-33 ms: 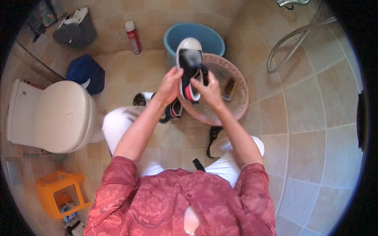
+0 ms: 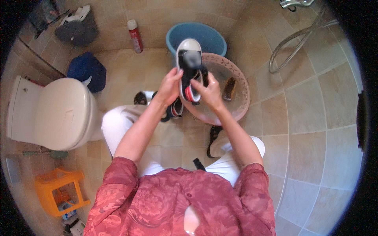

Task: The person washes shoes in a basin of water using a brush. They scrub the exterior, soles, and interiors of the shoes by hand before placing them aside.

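Note:
I hold a black sneaker [image 2: 190, 59] with a white toe cap, white sole edge and red at the heel, toe pointing away from me. It is over the left rim of a pink basin [image 2: 245, 84]. My left hand [image 2: 170, 87] is closed on the shoe's left side. On the right, my right hand [image 2: 209, 91] grips it near the opening, thumb by the red part. A dark flap beside its fingers is hard to make out. A second dark shoe [image 2: 174, 112] is on the floor, partly behind my left forearm. In the basin lies a brown oblong object [image 2: 229, 89], perhaps a brush.
A blue tub [image 2: 214, 33] stands behind the basin, and a red spray can [image 2: 136, 37] by the back wall. Left are a toilet [image 2: 65, 114], a blue bin [image 2: 87, 72] and an orange stool [image 2: 61, 192]. A shower hose [image 2: 287, 49] hangs on the right wall.
The view has shifted very slightly. Both hands keep the same grip on the sneaker.

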{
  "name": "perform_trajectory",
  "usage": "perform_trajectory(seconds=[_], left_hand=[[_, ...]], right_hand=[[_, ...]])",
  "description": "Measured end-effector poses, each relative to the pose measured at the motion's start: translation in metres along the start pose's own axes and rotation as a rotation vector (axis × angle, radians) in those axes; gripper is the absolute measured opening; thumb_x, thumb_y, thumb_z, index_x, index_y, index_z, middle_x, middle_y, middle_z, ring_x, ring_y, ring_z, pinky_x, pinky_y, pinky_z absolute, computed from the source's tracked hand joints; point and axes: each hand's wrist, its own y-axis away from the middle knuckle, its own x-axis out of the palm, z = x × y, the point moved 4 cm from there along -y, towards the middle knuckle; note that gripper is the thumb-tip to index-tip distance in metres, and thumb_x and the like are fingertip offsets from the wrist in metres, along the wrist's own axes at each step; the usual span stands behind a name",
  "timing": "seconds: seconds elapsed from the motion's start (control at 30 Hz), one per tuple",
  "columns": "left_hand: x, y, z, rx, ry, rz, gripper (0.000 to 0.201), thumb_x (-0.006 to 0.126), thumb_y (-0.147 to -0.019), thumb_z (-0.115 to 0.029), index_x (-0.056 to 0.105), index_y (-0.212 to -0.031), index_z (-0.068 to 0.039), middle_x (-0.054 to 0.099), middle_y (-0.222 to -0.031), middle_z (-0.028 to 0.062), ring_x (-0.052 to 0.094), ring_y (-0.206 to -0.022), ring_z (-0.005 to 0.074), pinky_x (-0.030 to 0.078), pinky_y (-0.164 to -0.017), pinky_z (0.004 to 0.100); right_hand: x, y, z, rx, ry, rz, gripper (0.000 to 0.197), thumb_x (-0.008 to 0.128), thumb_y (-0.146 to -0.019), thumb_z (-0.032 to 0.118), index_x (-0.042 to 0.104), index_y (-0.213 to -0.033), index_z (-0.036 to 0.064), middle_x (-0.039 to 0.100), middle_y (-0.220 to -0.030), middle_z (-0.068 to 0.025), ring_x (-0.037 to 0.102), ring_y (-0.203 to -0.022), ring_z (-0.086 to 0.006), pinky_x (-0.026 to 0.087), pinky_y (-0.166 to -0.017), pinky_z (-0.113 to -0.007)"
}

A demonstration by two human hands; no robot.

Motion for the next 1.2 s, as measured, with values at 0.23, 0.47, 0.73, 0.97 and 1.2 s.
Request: perform_trajectory(seconds=[0.23, 0.47, 0.73, 0.97, 1.2], left_hand=[[-0.038, 0.048, -0.009, 0.095, 0.045, -0.097, 0.028, 0.051, -0.088, -0.011, 0.048, -0.114, 0.001, 0.057, -0.109, 0.0096, 0.055, -0.101, 0.0194, 0.042, -0.092, 0.0343], [-0.102, 0.079, 0.017, 0.145, 0.039, -0.317, 0.033, 0.045, -0.081, 0.000, 0.049, -0.114, -0.001, 0.059, -0.107, 0.0114, 0.057, -0.100, 0.0213, 0.044, -0.092, 0.0348], [-0.206, 0.131, 0.138, -0.213, 0.059, -1.032, 0.019, 0.046, -0.086, -0.006, 0.055, -0.101, 0.002, 0.060, -0.095, 0.0149, 0.059, -0.084, 0.0270, 0.050, -0.074, 0.0403], [-0.318, 0.139, 0.190, -0.248, 0.003, -1.209, 0.018, 0.048, -0.081, 0.000, 0.056, -0.096, 0.008, 0.059, -0.090, 0.0179, 0.058, -0.078, 0.0291, 0.048, -0.066, 0.0420], [-0.283, 0.080, 0.135, -0.264, -0.188, -1.004, 0.025, 0.046, -0.089, -0.011, 0.057, -0.107, 0.004, 0.060, -0.097, 0.0116, 0.057, -0.087, 0.0215, 0.045, -0.073, 0.0333]], right_hand=[[0.039, 0.031, 0.030, -0.132, 0.178, 0.090, 0.034, 0.066, -0.076, 0.016, 0.054, -0.103, -0.0016, 0.059, -0.091, -0.0186, 0.060, -0.081, -0.0328, 0.047, -0.072, -0.039], [0.094, 0.060, 0.018, -0.447, 0.657, 0.063, 0.028, 0.050, -0.072, 0.001, 0.051, -0.100, -0.0036, 0.053, -0.085, -0.0180, 0.056, -0.075, -0.0343, 0.048, -0.063, -0.043], [0.143, 0.108, -0.109, -0.065, 0.820, 0.457, 0.019, 0.054, -0.071, 0.003, 0.053, -0.090, -0.0023, 0.056, -0.087, -0.0198, 0.059, -0.079, -0.0365, 0.048, -0.063, -0.047], [0.164, 0.109, -0.165, 0.054, 0.744, 0.456, 0.015, 0.054, -0.071, 0.003, 0.054, -0.085, -0.0024, 0.057, -0.086, -0.0241, 0.059, -0.075, -0.0411, 0.048, -0.065, -0.049], [0.175, 0.078, -0.181, 0.184, 0.736, 0.367, 0.029, 0.056, -0.079, 0.011, 0.048, -0.104, -0.0023, 0.053, -0.099, -0.0244, 0.058, -0.086, -0.0389, 0.047, -0.070, -0.048]])
